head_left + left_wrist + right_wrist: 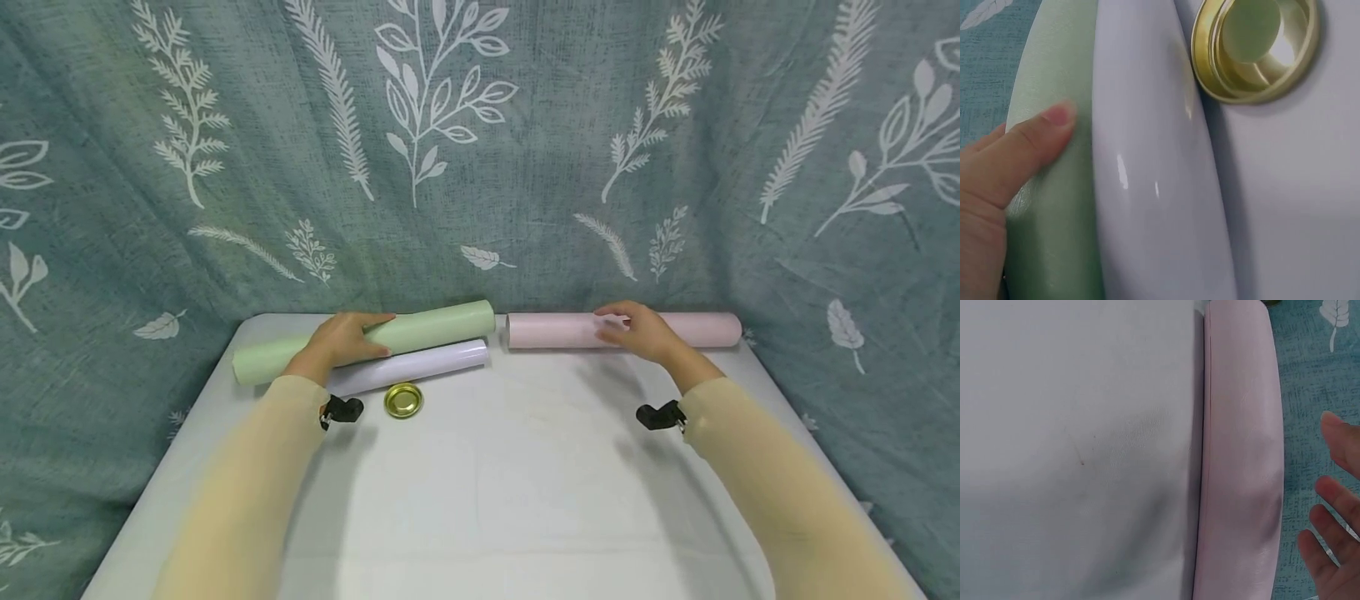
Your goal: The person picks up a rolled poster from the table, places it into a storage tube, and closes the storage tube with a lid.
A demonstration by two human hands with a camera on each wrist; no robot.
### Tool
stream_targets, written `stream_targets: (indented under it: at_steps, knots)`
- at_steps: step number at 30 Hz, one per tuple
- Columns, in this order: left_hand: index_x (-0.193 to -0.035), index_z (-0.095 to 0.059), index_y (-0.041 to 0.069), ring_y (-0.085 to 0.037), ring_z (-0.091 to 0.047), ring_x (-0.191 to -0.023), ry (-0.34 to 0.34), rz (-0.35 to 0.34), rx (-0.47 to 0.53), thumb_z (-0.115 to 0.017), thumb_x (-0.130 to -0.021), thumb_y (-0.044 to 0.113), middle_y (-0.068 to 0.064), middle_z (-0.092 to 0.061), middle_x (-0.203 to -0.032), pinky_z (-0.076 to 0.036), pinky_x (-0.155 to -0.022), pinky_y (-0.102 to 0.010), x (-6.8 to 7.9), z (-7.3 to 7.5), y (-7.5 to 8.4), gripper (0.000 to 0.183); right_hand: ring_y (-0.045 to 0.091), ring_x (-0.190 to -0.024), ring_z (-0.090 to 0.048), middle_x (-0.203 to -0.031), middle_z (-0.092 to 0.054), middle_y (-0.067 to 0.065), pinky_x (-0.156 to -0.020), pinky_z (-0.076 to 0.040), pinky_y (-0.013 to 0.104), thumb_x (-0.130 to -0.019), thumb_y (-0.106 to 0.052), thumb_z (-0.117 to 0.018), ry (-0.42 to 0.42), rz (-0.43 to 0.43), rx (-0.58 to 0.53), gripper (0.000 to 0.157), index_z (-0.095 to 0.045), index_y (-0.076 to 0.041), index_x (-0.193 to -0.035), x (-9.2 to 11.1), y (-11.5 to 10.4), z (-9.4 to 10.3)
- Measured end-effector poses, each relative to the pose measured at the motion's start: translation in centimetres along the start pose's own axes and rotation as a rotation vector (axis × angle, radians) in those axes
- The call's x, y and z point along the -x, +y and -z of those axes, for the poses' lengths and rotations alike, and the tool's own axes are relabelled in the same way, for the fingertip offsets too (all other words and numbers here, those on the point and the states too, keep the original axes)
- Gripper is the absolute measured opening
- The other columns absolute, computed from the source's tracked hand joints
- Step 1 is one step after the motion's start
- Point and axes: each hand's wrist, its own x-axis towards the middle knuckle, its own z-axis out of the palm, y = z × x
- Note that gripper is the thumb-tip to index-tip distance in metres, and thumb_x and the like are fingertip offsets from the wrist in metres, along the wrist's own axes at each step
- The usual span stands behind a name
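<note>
Taking the worktop as a clock face with its far edge at twelve, the green roll lies at about eleven o'clock, slanted so that its right end points toward twelve. The left grip is grasping it, the thumb laid over its near side. Just beside it, on its six o'clock side, runs the glossy white roll, and at that roll's near edge sits the gold-coloured round dish; whether those two touch I cannot tell. At about one o'clock the pink roll lies along the far edge, before the leaf-patterned curtain. The right grip is released, its fingers apart above the pink roll and seemingly clear of it.

The likeliest trouble is on the left: if the green roll swings toward six o'clock, it could shove the white one, whose smooth, round side may roll into the dish and send it sliding. The pink roll, unheld, could turn away under a stray fingertip; a nudge toward twelve might tip it over the far edge.
</note>
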Motion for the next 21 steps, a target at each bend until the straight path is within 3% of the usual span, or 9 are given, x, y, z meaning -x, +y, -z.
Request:
stream_targets:
  at_steps: [8,16,21]
  knots:
    - [-0.153,-0.041,0.039,-0.038,-0.045,-0.136,-0.045,0.023,0.078,-0.076,-0.088,0.046,-0.012,-0.039,-0.157,-0.04,-0.104,-0.06,-0.8,-0.8,-0.2,0.074,0.046,-0.141,-0.033,-0.152,-0.041,0.025,-0.113,-0.028,0.061,-0.097,-0.027,-0.069,-0.002,-0.058,0.036,0.055,-0.053,-0.005,-0.144,-0.9,0.6,0.1]
    - [-0.153,-0.042,0.037,-0.041,-0.046,-0.134,-0.054,0.041,0.08,-0.074,-0.089,0.047,-0.016,-0.039,-0.156,-0.039,-0.104,-0.063,-1.0,-1.3,-0.7,0.072,0.046,-0.139,-0.036,-0.147,-0.046,0.027,-0.114,-0.027,0.06,-0.093,-0.018,-0.073,0.031,0.014,0.052,0.054,-0.055,0.001,-0.14,-1.4,1.3,-0.3]
    - [-0.153,-0.043,0.036,-0.041,-0.051,-0.129,-0.022,0.033,0.059,-0.073,-0.09,0.049,-0.016,-0.042,-0.154,-0.041,-0.104,-0.061,-1.0,-1.7,-0.8,0.071,0.047,-0.141,-0.032,-0.149,-0.043,0.027,-0.114,-0.025,0.061,-0.093,-0.015,-0.073,0.024,0.041,0.053,0.055,-0.053,0.001,-0.142,-1.7,2.0,-0.6]
